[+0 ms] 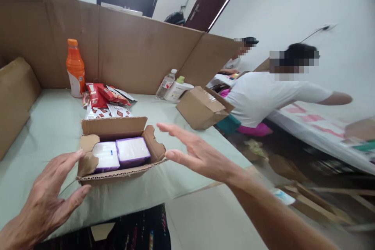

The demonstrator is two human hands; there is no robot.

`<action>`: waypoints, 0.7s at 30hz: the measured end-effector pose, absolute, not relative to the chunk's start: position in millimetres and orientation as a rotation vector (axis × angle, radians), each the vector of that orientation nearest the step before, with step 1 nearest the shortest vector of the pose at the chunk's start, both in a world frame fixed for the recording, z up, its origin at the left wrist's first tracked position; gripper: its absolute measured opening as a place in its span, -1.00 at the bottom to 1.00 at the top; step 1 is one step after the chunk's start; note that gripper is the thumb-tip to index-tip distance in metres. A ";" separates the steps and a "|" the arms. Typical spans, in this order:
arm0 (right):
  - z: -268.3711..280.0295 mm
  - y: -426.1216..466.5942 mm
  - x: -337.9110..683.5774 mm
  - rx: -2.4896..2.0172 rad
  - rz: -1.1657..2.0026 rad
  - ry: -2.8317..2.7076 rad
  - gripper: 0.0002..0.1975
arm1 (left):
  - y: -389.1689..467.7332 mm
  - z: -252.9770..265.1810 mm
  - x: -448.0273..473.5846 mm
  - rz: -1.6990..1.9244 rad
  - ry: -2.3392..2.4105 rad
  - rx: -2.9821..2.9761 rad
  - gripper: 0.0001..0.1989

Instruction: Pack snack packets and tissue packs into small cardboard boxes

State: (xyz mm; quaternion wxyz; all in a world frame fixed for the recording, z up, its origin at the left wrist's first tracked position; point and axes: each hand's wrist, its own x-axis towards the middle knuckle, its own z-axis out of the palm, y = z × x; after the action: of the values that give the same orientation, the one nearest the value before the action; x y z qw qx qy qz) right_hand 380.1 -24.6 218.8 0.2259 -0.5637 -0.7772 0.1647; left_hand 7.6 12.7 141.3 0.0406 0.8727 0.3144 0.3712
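Your open brown carton [115, 126]
It sits before you, back flap raised, two purple-edged white packs [133, 149] side by side inside.

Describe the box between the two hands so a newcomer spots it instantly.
On the pale green tabletop, look toward the near edge, between the left hand and right hand. The cardboard box there stands open, holding two purple-edged white packs. Those packs set it apart from the carton beside the bottles.

The box [114, 126], apparently holding two packs [133, 151], lies before the pouches [98, 97].
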 end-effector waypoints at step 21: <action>170.5 18.8 364.7 -1.209 0.312 -2.365 -0.28 | 27.6 128.2 38.2 1.177 1.210 2.628 -0.45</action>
State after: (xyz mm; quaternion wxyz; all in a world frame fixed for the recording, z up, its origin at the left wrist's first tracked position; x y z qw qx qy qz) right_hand 364.7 18.8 170.5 0.2315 -0.4398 -0.8603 0.1133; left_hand 38.2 27.6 128.2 0.0090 0.8414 0.3874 0.3768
